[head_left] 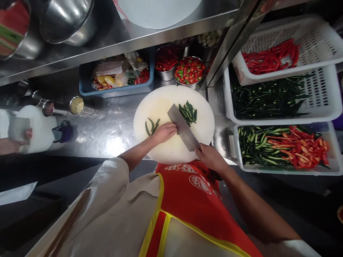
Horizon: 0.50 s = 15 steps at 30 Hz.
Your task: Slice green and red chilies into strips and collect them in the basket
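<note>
My right hand grips the handle of a cleaver, whose broad blade lies slantwise over a round white cutting board. Just left of the blade, my left hand presses down on the board with its fingers curled together. A bit of green chili pepper shows at its fingertips; most of it is hidden under the hand. Cut green chili pieces lie heaped beyond the blade on the right. A few whole green chilies rest on the board to the left of my left hand.
Right of the board stand a clear tub of green and red chilies and stacked white baskets. Behind it are a blue bin and a metal bowl of chopped chilies, below a steel shelf. A co-worker's hand appears far left.
</note>
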### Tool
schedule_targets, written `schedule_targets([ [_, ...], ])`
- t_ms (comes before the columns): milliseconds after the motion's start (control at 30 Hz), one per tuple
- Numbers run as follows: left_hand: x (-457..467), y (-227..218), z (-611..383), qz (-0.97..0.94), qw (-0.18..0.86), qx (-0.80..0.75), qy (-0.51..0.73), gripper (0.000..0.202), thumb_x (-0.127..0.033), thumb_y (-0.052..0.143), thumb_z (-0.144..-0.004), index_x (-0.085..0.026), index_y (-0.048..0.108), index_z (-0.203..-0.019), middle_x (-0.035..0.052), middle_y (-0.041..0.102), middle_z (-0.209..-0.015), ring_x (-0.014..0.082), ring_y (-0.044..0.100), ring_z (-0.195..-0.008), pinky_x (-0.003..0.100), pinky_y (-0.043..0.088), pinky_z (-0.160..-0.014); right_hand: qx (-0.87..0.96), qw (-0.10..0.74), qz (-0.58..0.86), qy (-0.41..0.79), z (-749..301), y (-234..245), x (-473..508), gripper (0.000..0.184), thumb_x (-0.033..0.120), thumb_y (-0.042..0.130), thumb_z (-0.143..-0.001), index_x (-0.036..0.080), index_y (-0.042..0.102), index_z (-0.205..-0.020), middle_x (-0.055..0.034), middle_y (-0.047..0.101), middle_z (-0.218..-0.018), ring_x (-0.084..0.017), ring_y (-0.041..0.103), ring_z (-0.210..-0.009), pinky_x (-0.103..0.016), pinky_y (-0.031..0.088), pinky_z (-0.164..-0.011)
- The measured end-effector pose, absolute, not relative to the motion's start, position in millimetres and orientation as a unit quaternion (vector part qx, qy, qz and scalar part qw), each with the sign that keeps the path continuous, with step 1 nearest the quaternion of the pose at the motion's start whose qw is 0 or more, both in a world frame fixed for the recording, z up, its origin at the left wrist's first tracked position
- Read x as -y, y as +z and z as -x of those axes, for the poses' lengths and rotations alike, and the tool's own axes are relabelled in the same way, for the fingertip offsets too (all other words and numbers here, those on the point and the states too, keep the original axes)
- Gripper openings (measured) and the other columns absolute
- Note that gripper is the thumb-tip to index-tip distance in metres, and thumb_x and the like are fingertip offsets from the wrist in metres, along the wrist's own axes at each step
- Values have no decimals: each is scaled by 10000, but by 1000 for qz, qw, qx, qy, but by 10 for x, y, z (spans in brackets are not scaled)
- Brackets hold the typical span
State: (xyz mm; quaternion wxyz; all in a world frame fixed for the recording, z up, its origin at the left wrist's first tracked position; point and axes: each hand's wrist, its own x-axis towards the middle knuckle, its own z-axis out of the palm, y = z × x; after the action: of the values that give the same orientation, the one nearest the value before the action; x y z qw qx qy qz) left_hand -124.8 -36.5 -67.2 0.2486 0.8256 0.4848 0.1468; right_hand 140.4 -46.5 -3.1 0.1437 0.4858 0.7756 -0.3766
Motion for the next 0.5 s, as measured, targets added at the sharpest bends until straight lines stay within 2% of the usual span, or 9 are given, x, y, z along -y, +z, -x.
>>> schedule_targets([
  [100,392,-630,1309,-817,239,-502,156,247,-250,424,-979,-196,664,-950,66,656,-1040,178,595,-1013,327,498,-929,-769,114,-496,-387,-1343,-86,426,283,309,365,-944,182,587,-823,-113,713,-855,-204,646,-801,-272,322,-650],
  [200,388,-559,1502,-746,177,-622,156,190,-230,467,-949,-188,652,-936,71,645,-998,196,597,-979,338,500,-895,-762,108,-508,-386,-1478,-15,478,284,329,365,-942,195,563,-789,-97,696,-793,-196,638,-752,-273,310,-625],
  [300,328,-488,1724,-656,145,-736,79,85,-232,573,-872,-196,649,-857,66,635,-906,226,608,-890,348,508,-799,-764,109,-493,-401,-1669,82,590,294,358,370,-942,202,552,-773,-82,676,-746,-192,619,-709,-276,293,-602],
  [400,236,-443,1821,-641,174,-747,31,65,-210,589,-848,-205,645,-815,50,624,-860,214,614,-816,326,501,-730,-773,129,-442,-436,-1794,109,683,328,366,350,-950,207,542,-737,-68,660,-711,-177,583,-652,-282,267,-581],
  [500,171,-429,1756,-664,175,-721,97,102,-194,560,-876,-197,652,-920,52,624,-944,193,621,-854,309,509,-775,-773,142,-428,-447,-1840,52,715,336,360,341,-951,203,540,-731,-67,656,-712,-166,558,-634,-284,253,-580],
])
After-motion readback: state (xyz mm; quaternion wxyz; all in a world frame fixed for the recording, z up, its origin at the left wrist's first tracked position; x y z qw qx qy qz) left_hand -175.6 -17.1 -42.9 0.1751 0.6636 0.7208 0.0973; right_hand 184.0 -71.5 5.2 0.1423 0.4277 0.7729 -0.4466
